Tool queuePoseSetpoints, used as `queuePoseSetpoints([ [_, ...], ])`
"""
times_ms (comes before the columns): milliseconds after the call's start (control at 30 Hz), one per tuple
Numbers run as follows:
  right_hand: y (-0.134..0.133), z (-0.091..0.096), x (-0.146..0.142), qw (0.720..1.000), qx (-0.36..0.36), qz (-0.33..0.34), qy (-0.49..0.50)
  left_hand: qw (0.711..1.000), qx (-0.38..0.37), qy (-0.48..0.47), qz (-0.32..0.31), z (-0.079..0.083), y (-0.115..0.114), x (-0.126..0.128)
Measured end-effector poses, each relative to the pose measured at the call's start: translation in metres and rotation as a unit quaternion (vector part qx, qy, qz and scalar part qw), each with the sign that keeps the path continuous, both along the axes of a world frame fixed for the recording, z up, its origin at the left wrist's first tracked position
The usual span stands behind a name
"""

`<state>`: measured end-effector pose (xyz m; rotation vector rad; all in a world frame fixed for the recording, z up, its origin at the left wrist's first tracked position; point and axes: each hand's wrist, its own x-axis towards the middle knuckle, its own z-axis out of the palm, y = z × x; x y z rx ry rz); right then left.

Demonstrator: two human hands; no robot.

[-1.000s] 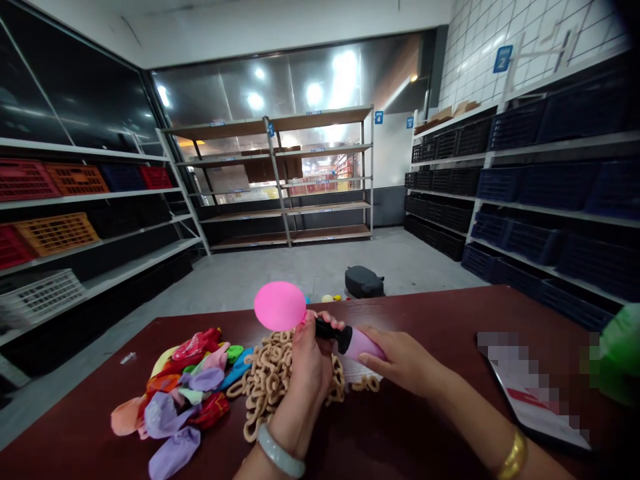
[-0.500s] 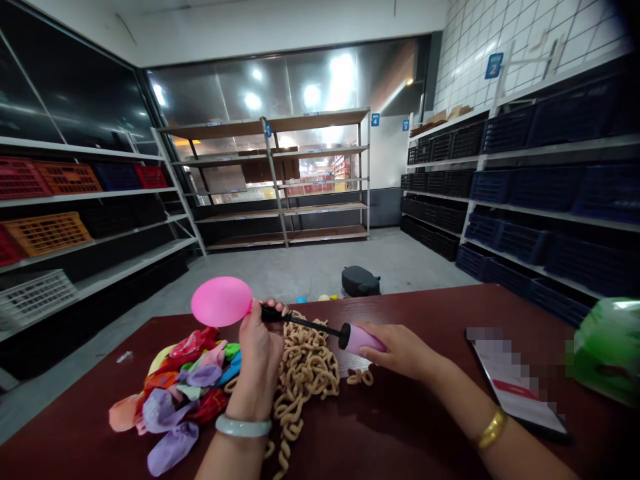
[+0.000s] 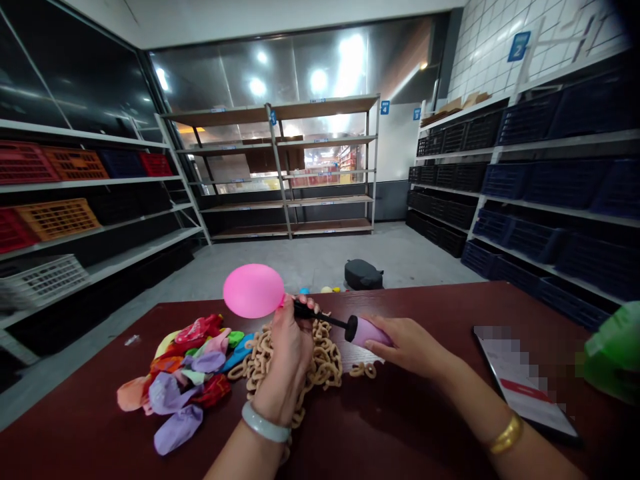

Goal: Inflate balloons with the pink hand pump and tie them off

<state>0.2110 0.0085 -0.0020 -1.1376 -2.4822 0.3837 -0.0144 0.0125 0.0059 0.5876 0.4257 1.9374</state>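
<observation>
A pink balloon [image 3: 253,291], partly inflated, sits on the nozzle end of a hand balloon pump [image 3: 371,331]. My left hand [image 3: 295,337] is closed around the pump's black end, with fingers at the balloon's neck. My right hand [image 3: 407,343] grips the pale purple barrel at the other end. A short length of black rod shows between the hands. Under my left hand lies a heap of tan twisted rings [image 3: 325,363], partly hidden by my wrist. Left of it is a pile of limp, colourful balloons [image 3: 173,393].
On the brown table [image 3: 400,427] a phone [image 3: 525,393] lies at the right, beside a green bag [image 3: 615,353]. A dark grey bag [image 3: 363,274] rests on the floor beyond. Shelves with crates [image 3: 60,220] line both sides.
My left hand has moved right with the balloon, closer to my right hand, and less of the pump's rod shows. The balloon looks about the same size. The view has shifted slightly.
</observation>
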Motion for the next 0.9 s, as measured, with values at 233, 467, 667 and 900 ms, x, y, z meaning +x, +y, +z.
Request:
queuePoseSetpoints([
  [233, -0.007, -0.002, -0.013, 0.999, -0.024, 0.008, 0.026, 0.998, -0.009, 0.024, -0.05, -0.011, -0.013, 0.037],
  [467, -0.004, -0.005, -0.017, 0.999, -0.038, 0.013, 0.022, 0.999, -0.033, 0.022, -0.016, -0.004, -0.006, 0.018],
  [667, 0.003, -0.005, -0.006, 0.999, -0.038, 0.02, 0.016, 0.999, -0.022, -0.008, 0.032, 0.008, 0.009, -0.033],
  [900, 0.003, 0.005, 0.005, 0.999, -0.039, 0.013, 0.021, 0.999, -0.002, -0.021, 0.046, 0.011, 0.012, -0.044],
])
